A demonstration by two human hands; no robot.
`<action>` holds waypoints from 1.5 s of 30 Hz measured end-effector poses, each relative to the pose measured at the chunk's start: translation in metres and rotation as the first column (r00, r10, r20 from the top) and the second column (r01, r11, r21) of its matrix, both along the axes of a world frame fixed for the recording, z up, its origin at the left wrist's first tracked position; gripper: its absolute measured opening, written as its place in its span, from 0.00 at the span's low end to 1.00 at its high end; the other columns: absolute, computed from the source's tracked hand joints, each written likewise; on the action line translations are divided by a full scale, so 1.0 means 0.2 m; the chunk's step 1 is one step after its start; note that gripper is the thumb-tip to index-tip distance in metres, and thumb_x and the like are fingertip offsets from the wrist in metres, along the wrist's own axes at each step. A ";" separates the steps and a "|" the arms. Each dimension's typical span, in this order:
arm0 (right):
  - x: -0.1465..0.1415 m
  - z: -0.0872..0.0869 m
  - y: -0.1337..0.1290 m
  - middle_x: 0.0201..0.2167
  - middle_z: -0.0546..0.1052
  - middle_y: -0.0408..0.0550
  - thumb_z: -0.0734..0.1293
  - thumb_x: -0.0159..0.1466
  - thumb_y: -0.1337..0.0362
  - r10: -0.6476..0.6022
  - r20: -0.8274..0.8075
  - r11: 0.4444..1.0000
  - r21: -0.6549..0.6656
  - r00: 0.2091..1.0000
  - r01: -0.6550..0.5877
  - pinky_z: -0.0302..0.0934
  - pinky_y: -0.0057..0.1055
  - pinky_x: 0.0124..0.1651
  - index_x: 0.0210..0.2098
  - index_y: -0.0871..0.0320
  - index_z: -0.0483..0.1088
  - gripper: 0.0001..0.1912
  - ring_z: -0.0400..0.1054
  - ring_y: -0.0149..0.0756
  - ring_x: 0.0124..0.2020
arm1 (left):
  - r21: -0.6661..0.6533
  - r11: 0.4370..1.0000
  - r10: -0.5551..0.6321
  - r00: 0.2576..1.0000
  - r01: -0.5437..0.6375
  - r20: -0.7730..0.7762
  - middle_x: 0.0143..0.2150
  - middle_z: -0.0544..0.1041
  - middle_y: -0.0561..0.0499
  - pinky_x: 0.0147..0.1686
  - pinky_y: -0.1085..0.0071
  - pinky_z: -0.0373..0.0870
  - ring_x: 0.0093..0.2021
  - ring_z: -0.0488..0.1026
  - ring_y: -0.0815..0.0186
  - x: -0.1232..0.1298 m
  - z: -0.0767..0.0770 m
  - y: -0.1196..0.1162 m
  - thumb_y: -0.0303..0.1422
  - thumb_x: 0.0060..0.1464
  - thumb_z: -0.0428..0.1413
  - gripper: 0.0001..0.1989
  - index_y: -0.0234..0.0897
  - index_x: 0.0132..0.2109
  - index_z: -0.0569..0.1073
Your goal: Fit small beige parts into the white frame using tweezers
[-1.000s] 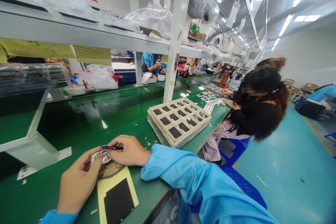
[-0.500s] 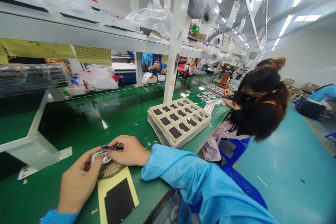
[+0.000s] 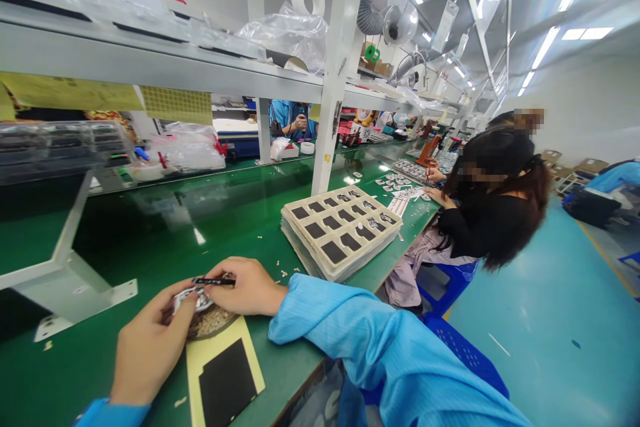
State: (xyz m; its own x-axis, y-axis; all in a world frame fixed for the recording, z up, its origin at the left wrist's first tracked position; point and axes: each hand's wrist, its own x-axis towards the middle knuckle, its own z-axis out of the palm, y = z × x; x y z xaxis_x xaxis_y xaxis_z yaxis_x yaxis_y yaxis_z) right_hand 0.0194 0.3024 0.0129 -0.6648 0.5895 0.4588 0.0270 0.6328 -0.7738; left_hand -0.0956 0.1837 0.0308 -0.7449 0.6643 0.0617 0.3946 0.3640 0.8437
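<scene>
My left hand (image 3: pixel 155 333) is closed around a small silvery metal part (image 3: pixel 201 300), thumb on its near side. My right hand (image 3: pixel 245 287) pinches black tweezers (image 3: pixel 220 282) with pale lettering, held just over that part. Their tips are hidden by my fingers. Below both hands sits a round dish (image 3: pixel 213 328) full of small tan pieces. A yellow backing sheet (image 3: pixel 255 363) with a black cut-out sticker (image 3: pixel 227 380) lies at the near side of the dish, partly under it.
Stacked beige trays (image 3: pixel 330 272) with black pads and some metal parts stand right of my hands. A white post (image 3: pixel 340 67) rises behind them. A metal bracket (image 3: pixel 80 287) is at left. Tan scraps dot the green bench (image 3: pixel 240 213). A co-worker (image 3: pixel 500 207) sits at right.
My hands, the metal part and the tweezers stay almost exactly in place. At the right, the co-worker's hand and head have shifted slightly.
</scene>
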 end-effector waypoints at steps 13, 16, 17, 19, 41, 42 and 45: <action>0.00 0.00 0.00 0.40 0.81 0.44 0.71 0.62 0.61 0.011 0.005 1.000 0.004 1.000 -0.011 0.68 0.26 0.48 0.41 0.55 0.78 0.08 0.76 0.34 0.43 | 0.015 1.000 -0.017 1.000 0.017 -0.008 0.40 0.82 0.50 0.42 0.65 0.74 0.42 0.79 0.54 -0.02 -0.03 0.00 0.54 0.42 0.54 0.31 0.41 0.49 0.78; 0.00 0.01 0.00 0.40 0.80 0.44 0.71 0.62 0.61 0.013 0.015 1.000 -0.004 1.000 -0.013 0.68 0.26 0.49 0.41 0.55 0.78 0.08 0.76 0.34 0.44 | 0.007 1.000 -0.019 1.000 0.019 -0.004 0.41 0.82 0.51 0.43 0.66 0.74 0.42 0.79 0.55 -0.02 -0.03 0.00 0.54 0.42 0.54 0.31 0.42 0.49 0.78; 0.01 0.01 0.00 0.41 0.80 0.44 0.71 0.63 0.61 0.013 0.016 1.000 -0.008 1.000 -0.013 0.68 0.27 0.49 0.42 0.55 0.78 0.08 0.75 0.34 0.44 | 0.006 1.000 -0.017 1.000 0.017 -0.007 0.41 0.82 0.51 0.43 0.66 0.74 0.41 0.79 0.56 -0.02 -0.03 0.00 0.54 0.42 0.54 0.31 0.42 0.49 0.78; 0.01 0.01 0.00 0.41 0.80 0.44 0.71 0.63 0.61 0.015 0.015 1.000 -0.013 1.000 -0.015 0.68 0.27 0.49 0.42 0.55 0.78 0.08 0.75 0.34 0.44 | 0.009 1.000 -0.015 1.000 0.015 -0.017 0.40 0.82 0.50 0.42 0.66 0.74 0.41 0.79 0.56 -0.01 -0.02 0.00 0.53 0.43 0.54 0.31 0.41 0.50 0.78; 0.01 0.01 0.00 0.41 0.81 0.44 0.71 0.63 0.61 0.008 0.022 1.000 0.002 1.000 -0.008 0.68 0.25 0.50 0.42 0.55 0.78 0.09 0.76 0.33 0.44 | 0.007 1.000 -0.025 1.000 0.025 0.005 0.41 0.82 0.49 0.44 0.65 0.74 0.41 0.78 0.55 0.00 0.00 -0.01 0.53 0.43 0.54 0.30 0.40 0.50 0.78; 0.01 0.01 0.00 0.41 0.81 0.44 0.71 0.63 0.60 0.009 0.026 1.000 -0.004 1.000 -0.009 0.68 0.25 0.50 0.42 0.55 0.78 0.09 0.76 0.33 0.45 | 0.012 1.000 -0.022 1.000 0.022 0.009 0.40 0.82 0.49 0.43 0.65 0.74 0.41 0.78 0.54 0.00 0.00 -0.01 0.53 0.43 0.54 0.30 0.40 0.49 0.78; 0.01 0.02 -0.01 0.41 0.81 0.44 0.71 0.63 0.60 0.012 0.034 1.000 -0.018 0.999 -0.012 0.68 0.26 0.50 0.42 0.54 0.78 0.09 0.76 0.34 0.45 | 0.020 1.000 -0.020 1.000 0.019 0.017 0.40 0.82 0.49 0.42 0.66 0.75 0.41 0.79 0.54 0.00 0.00 -0.01 0.52 0.43 0.55 0.30 0.40 0.49 0.78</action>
